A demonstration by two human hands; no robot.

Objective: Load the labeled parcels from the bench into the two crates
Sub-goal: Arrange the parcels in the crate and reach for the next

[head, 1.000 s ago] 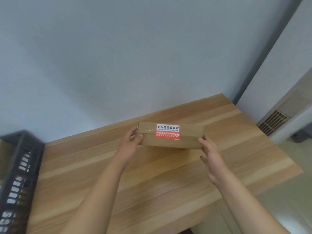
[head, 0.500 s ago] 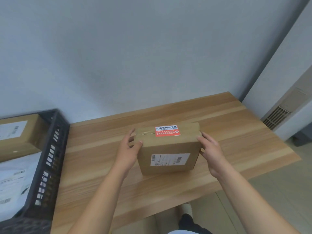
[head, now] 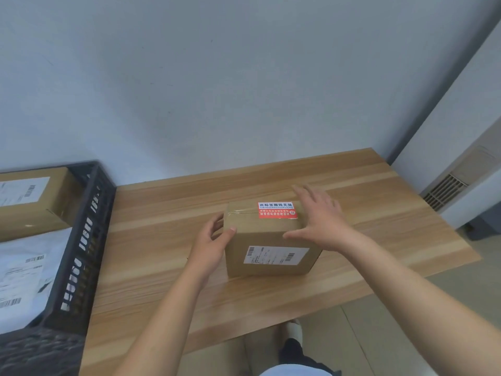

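On the tabletop point(head: 162, 253), roughly at its middle and a little toward the near edge, I see the cardboard parcel point(head: 271, 234) resting flat. A red-and-white sticker point(head: 276, 210) runs across the taped seam on its top, and a white shipping label point(head: 275, 255) with barcodes faces me on its near side.

My left hand point(head: 210, 245) is at the parcel's left edge. The thumb is laid on the near top corner and the fingers point(head: 217, 222) are curved round the left face, so this hand has hold of the parcel.

My right hand point(head: 322, 221) is over the parcel's top right corner with its fingers point(head: 306, 191) spread and straight, and the thumb reaches out across the top. It grips nothing, and I cannot tell whether the palm touches the cardboard or hovers just above it.

At the left end of the tabletop stands a black slatted crate point(head: 86, 240), well apart from the parcel. Inside it lie a labeled brown box point(head: 32, 202) toward the far side and a white mailer bag point(head: 24, 272) nearer me.

Beyond the tabletop's right end, a louvred vent point(head: 444, 191) is set low in the wall. Below the near edge a pale shoe point(head: 294, 329) shows on the floor.
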